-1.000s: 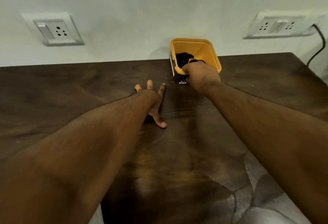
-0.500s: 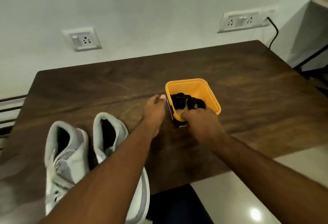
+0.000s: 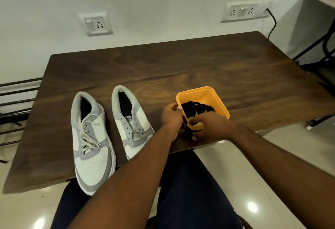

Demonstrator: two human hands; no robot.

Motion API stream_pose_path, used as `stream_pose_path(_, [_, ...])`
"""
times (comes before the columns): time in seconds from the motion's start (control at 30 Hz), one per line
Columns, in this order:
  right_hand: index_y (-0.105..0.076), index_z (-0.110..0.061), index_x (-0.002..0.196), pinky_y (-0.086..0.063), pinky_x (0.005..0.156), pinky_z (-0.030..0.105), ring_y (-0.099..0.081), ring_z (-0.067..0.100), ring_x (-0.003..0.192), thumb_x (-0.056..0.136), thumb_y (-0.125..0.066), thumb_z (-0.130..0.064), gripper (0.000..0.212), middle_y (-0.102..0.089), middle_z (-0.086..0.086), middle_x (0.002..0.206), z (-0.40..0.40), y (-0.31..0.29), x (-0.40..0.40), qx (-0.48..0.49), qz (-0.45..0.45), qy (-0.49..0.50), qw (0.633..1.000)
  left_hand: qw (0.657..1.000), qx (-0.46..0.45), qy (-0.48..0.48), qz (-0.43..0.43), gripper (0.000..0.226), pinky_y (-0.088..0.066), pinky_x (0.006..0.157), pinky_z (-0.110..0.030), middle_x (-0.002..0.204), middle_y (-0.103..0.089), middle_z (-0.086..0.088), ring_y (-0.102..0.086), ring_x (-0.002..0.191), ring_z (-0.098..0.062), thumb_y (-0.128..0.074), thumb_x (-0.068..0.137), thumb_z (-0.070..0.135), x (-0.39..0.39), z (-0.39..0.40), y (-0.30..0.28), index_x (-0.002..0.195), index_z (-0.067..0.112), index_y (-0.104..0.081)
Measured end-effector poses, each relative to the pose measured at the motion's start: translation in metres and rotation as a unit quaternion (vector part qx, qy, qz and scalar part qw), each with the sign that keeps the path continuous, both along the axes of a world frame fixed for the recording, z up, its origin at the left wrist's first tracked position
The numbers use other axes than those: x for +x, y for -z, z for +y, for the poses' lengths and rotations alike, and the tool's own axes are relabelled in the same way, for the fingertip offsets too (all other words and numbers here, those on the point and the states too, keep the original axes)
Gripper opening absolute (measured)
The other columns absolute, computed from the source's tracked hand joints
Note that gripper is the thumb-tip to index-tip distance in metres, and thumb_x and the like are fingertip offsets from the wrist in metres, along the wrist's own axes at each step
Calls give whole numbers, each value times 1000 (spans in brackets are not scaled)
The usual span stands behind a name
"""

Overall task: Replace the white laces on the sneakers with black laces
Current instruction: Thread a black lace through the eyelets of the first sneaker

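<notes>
My left hand (image 3: 171, 115) grips the near-left corner of the yellow tub (image 3: 216, 98), fingers curled at its rim, while my right hand (image 3: 211, 127) clasps the tub's near edge, thumb underneath and fingers hooked over the lip. Inside the tub I see the bundled black laces (image 3: 196, 108). The tub sits close to the counter (image 3: 199, 65) edge, at about 3 o'clock from the two grey-and-white sneakers. The left sneaker (image 3: 90, 141) carries its white lace (image 3: 87, 134), loosely threaded; the right sneaker (image 3: 131, 121), just beside it, shows bare eyelets, and its tongue label reads "Vel", the rest hidden. At 12 o'clock on the wall I see a socket plate (image 3: 96, 24); at 2 o'clock a double socket (image 3: 243, 11) with a black cord (image 3: 272, 24) plugged in.
</notes>
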State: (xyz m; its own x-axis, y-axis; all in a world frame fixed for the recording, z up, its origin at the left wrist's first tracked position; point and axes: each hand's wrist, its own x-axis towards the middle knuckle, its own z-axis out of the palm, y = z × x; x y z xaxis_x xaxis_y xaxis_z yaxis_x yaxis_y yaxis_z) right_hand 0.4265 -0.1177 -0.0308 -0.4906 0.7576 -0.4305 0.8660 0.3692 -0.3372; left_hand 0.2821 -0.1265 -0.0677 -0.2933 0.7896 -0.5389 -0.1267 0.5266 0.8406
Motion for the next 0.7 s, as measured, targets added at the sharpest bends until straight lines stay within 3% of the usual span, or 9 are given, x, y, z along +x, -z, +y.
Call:
stream_pose_path(0.1, [-71, -25, 108, -51, 83, 27, -63, 13, 99, 79, -78, -33, 32, -68, -9, 106, 18, -15, 16, -47, 166, 75, 982, 1000, 0, -22, 10, 41, -59, 76, -47, 134, -55, 2, -59, 109, -26, -48, 102, 27, 0, 3, 0, 142, 28, -44])
stream_pose_path(0.17, [-72, -20, 103, -52, 83, 28, -66, 15, 98, 84, -73, -20, 19, -71, -5, 102, 40, -14, 23, 10, 200, 123, 972, 999, 1, -34, 30, 46, -59, 78, -48, 140, -50, 3, -56, 116, -27, -49, 101, 30, -3, 8, 0, 146, 29, -39])
stream_pose_path(0.27, [-63, -16, 123, -49, 92, 30, -60, 21, 112, 88, -64, -4, 38, -64, 5, 122, 67, 0, 17, 96, 65, 112, 987, 1000, -9, -23, -8, 44, -60, 72, -52, 138, -51, 1, -56, 115, -30, -51, 101, 26, -2, 12, -1, 144, 33, -41])
stream_pose_path(0.37, [-48, -19, 136, -50, 95, 42, -56, 28, 115, 93, -54, -9, 45, -56, 9, 132, 74, 18, 2, 59, -36, 61, 996, 1000, -1, -22, -8, 40, -58, 74, -59, 134, -54, -2, -57, 114, -30, -51, 101, 21, 4, 13, -1, 139, 33, -46])
stream_pose_path(0.57, [-44, -23, 126, -52, 90, 44, -59, 27, 107, 95, -53, -26, 33, -57, 6, 124, 65, 24, -7, 104, -63, 64, 991, 1000, 2, -15, 26, 41, -59, 74, -56, 135, -53, -4, -56, 115, -30, -52, 101, 20, 5, 11, -9, 140, 30, -46])
stream_pose_path(0.7, [-43, -20, 123, -47, 72, 41, -61, 30, 99, 91, -57, -13, 35, -60, 7, 112, 55, -12, -11, 178, -105, 64, 976, 994, 47, -43, 87, 51, -55, 91, -45, 133, -57, -3, -57, 116, -21, -60, 96, 24, -2, -2, -11, 144, 23, -43])
